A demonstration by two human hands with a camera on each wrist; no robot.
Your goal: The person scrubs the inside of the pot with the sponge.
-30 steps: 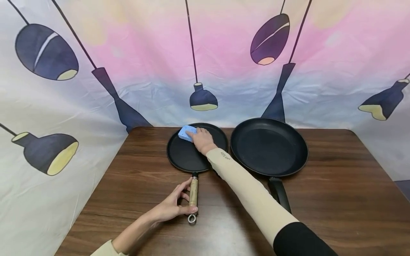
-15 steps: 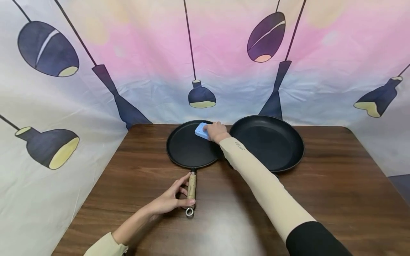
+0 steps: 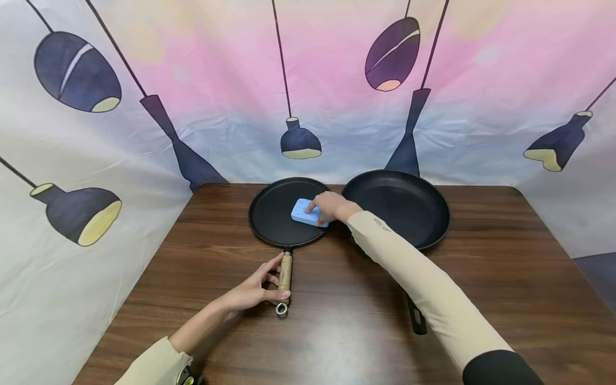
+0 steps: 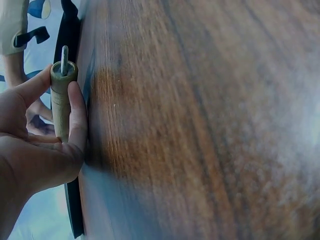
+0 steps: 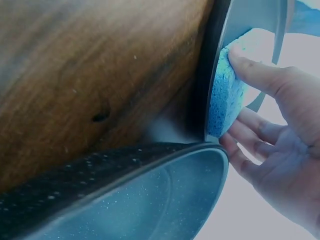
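Pinching wooden handle of small pan between thumb and fingers of left grip, with thumb close to metal ring at the end. Grasping blue sponge in right grip, on small pan, near its right rim. Note large pan just right of it, with black handle partly covered by cream right sleeve. Same wood tabletop under both. Behind: lamp-print cloth, pink and blue.

The near tabletop gives passage between wooden handle and right sleeve; right of the crepe pan, a frying pan obstructs.
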